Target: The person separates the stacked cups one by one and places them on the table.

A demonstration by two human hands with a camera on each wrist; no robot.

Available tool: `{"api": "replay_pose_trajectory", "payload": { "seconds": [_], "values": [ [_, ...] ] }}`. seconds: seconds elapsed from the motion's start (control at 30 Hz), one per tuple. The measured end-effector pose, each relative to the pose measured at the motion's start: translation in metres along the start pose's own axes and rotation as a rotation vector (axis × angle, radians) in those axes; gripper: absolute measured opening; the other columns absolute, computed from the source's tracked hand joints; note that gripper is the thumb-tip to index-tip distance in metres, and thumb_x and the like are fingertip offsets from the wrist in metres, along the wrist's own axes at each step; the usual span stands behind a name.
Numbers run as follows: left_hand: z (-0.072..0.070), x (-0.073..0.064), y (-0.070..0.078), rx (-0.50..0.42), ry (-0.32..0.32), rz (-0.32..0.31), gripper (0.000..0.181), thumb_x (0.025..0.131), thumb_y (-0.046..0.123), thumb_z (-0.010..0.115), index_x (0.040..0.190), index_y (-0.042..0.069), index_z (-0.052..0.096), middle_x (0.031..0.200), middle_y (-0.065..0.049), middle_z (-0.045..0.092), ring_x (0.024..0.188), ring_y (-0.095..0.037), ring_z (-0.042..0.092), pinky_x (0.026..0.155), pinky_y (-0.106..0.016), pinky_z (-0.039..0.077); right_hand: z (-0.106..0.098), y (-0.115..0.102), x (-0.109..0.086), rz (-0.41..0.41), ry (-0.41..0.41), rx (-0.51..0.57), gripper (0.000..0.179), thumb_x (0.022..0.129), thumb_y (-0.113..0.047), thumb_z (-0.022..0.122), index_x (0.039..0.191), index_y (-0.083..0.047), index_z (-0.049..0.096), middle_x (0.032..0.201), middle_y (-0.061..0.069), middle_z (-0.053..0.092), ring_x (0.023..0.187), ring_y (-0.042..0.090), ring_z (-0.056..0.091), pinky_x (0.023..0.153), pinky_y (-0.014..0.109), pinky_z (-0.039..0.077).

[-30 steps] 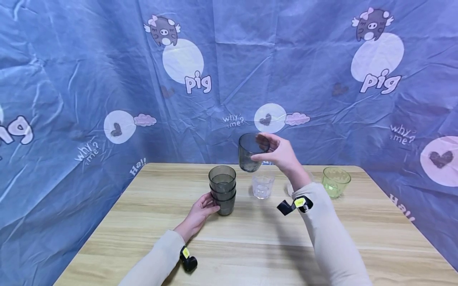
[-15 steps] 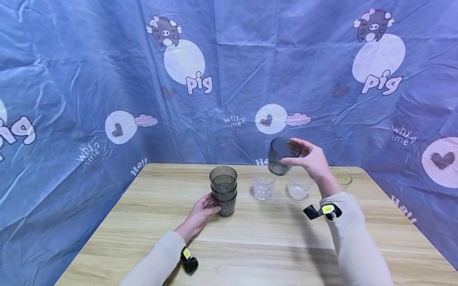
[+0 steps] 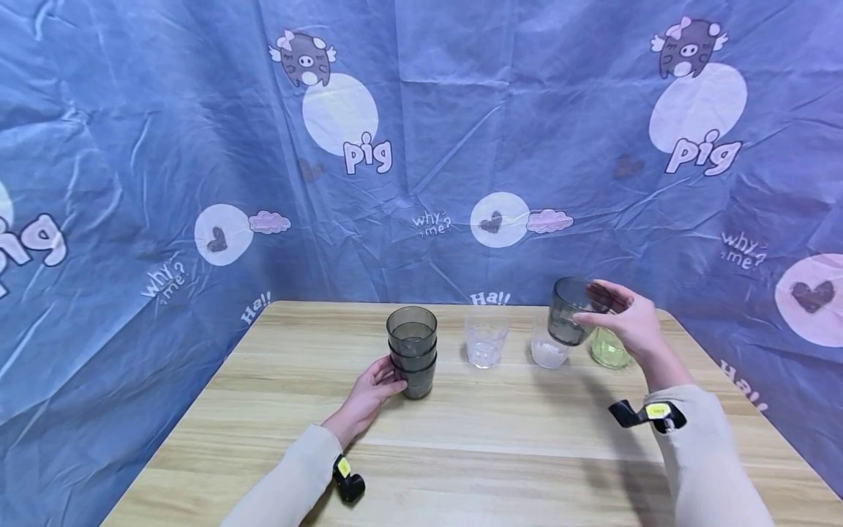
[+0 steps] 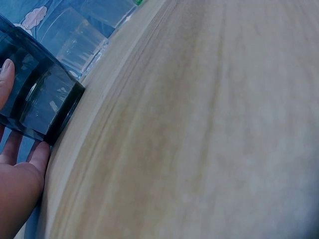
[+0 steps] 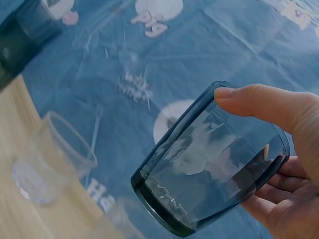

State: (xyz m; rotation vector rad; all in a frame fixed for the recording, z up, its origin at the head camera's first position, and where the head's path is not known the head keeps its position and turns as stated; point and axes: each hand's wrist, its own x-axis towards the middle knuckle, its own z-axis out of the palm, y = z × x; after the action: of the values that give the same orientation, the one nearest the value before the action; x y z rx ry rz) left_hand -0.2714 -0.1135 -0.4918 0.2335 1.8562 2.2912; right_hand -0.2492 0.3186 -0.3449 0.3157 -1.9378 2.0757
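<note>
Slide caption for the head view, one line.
Left hand grips a stack of dark cups; right hand holds another dark cup above the table.

This looks like a screened-off recording booth; whether it stands in a home, lab or office cannot be told. Creased blue cloth [image 3: 448, 132] printed with cartoon pigs and hearts hangs behind the fingers [image 5: 281, 193] and to both sides of them. Below them spreads a wood-grain worktop [image 3: 474, 468], and black gadgets [image 3: 349, 486] sit on the sleeves [image 3: 290, 472] just behind the fingers.
</note>
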Motion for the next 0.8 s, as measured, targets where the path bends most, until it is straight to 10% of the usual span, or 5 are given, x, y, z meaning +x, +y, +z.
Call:
{"api": "replay_pose_trajectory", "payload": {
  "seconds": [0.8],
  "values": [
    [-0.002,0.001,-0.002,-0.019,-0.008,0.004,0.069,0.086,-0.011,0.062,0.148,-0.011,0.031,0.149,-0.032,0.037,0.136,-0.042,0.039,0.111,-0.043,0.037,-0.094,0.055,-0.078,0.097,0.104,-0.113,0.062,0.074,0.02,0.072,0.105,-0.033,0.068,0.099,-0.019,0.071,0.09,-0.007,0.063,0.077,0.006,0.047]
  ]
}}
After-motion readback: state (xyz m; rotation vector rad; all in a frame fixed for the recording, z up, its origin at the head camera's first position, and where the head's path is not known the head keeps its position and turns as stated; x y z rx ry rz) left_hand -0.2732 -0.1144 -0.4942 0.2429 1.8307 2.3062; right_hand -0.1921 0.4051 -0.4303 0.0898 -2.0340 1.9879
